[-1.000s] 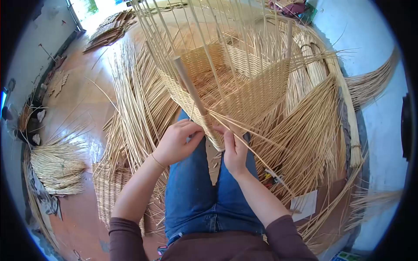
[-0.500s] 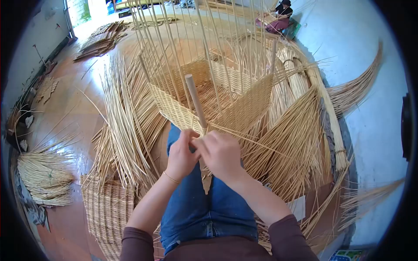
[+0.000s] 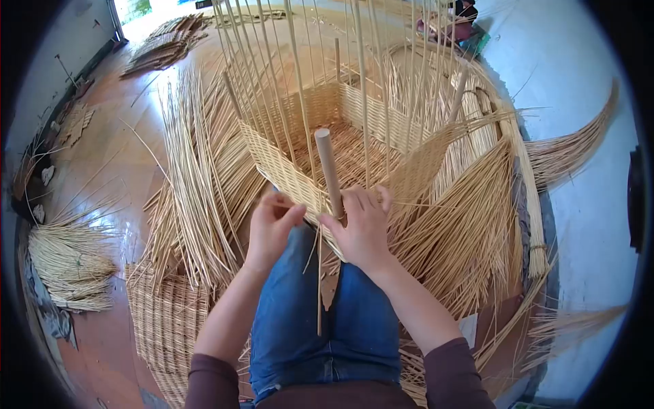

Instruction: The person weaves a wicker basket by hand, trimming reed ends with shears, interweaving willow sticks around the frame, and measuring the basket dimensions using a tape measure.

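A partly woven wicker basket (image 3: 286, 163) stands in front of my knees, with long upright stakes and a thick round wooden post (image 3: 328, 163) at its near corner. My right hand (image 3: 364, 228) grips the basket wall at that corner, thumb on the near side and fingers over the wall, right by the post. Just left of the corner, my left hand (image 3: 272, 228) is held off the wall with curled fingers and thumb close together; whatever is between them is too small to tell. A thin strip (image 3: 319, 286) hangs from the corner over my jeans.
Long loose wicker rods lie left (image 3: 194, 191) and right (image 3: 463, 211) of the basket. A flat woven panel (image 3: 167, 320) is at lower left, near a bundle of short strands (image 3: 71, 262). Another person (image 3: 446, 27) sits at the back right, near the wall.
My hands have moved apart from their meeting point below the post. The left went left and off the corner; the right moved up onto the wall. The strip now hangs down.
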A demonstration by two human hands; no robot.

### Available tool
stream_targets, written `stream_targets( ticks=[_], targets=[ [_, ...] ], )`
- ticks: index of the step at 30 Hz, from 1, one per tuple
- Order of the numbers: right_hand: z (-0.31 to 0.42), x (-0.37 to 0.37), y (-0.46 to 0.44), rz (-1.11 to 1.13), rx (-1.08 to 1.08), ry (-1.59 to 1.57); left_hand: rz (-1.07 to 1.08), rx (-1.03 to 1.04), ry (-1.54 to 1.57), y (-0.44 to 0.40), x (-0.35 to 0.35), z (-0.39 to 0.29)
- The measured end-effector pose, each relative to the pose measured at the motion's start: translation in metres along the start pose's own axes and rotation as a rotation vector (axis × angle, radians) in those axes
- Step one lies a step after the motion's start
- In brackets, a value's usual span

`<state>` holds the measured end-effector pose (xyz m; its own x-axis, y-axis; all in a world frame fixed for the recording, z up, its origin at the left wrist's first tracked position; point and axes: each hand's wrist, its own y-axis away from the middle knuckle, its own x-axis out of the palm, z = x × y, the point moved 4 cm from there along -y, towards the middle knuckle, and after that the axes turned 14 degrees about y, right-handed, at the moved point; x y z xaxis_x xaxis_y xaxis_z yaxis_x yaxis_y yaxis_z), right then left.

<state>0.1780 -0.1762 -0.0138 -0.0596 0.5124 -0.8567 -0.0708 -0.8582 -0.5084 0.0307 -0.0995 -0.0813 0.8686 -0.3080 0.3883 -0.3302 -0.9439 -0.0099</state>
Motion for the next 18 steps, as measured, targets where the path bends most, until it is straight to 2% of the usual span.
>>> stream_targets(
  ticks=[1, 3, 5, 6, 7, 8, 10, 11, 14, 16, 18],
  targets=[
    [0.002, -0.001, -0.001, -0.082, -0.011, -0.025, -0.01, 0.243, -0.308, -0.008, 0.01, -0.018],
    [0.002, 0.006, 0.0, -0.064, 0.014, -0.032, 0.075, 0.2, -0.529, -0.021, 0.034, -0.043],
    [0.003, 0.008, -0.001, -0.135, 0.007, -0.016, 0.128, 0.249, -0.557, -0.032, 0.049, -0.057],
    [0.002, 0.013, -0.002, -0.13, 0.017, -0.022, 0.224, 0.133, -0.585, -0.034, 0.056, -0.065],
    [0.002, 0.016, -0.002, -0.217, -0.005, -0.038, 0.32, 0.017, -0.614, -0.035, 0.061, -0.066],
    [0.001, 0.018, -0.001, -0.307, -0.023, -0.053, 0.432, -0.102, -0.293, -0.037, 0.064, -0.063],
    [0.001, 0.022, 0.0, -0.322, -0.005, -0.059, 0.53, -0.276, -0.377, -0.031, 0.069, -0.084],
    [0.001, 0.023, 0.0, -0.338, 0.013, -0.085, 0.613, -0.227, -0.3, -0.035, 0.062, -0.073],
    [-0.001, 0.014, 0.0, -0.32, 0.025, -0.122, 0.561, -0.349, -0.409, -0.033, 0.067, -0.086],
    [-0.014, 0.024, 0.005, -0.12, 0.284, -1.032, 0.486, -0.301, -0.304, -0.034, 0.059, -0.075],
    [-0.025, 0.019, 0.018, -0.188, 0.334, -1.247, 0.476, -0.287, -0.31, -0.031, 0.056, -0.071]
  ],
)
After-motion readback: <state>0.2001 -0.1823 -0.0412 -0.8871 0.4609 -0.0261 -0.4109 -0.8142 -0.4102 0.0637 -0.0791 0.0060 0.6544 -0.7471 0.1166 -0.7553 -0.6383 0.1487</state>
